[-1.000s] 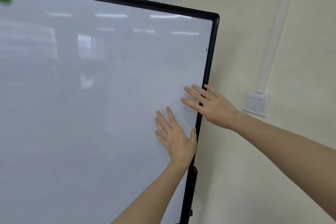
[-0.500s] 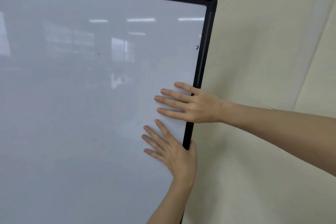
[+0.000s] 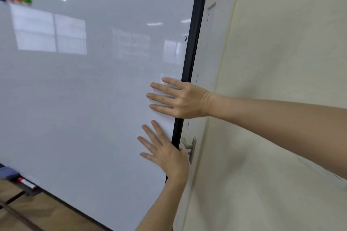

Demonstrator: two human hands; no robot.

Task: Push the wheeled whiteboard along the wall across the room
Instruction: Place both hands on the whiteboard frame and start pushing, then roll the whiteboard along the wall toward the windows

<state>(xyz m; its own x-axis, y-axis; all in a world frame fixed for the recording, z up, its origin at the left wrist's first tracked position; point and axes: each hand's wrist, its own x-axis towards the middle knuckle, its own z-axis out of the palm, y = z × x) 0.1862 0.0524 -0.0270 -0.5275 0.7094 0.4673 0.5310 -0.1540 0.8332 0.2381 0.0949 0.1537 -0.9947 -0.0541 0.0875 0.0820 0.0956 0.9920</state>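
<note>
A person leans both palms on the glossy white, black-framed whiteboard (image 3: pixel 90 90) at its right edge, apparently to drive it sideways along the cream wall (image 3: pixel 277 62). The right hand (image 3: pixel 180 98) lies flat, fingers spread, heel across the frame; the left hand (image 3: pixel 165 153) just below it is equally splayed, thumb hooked at the edge. Neither hand grips anything.
</note>
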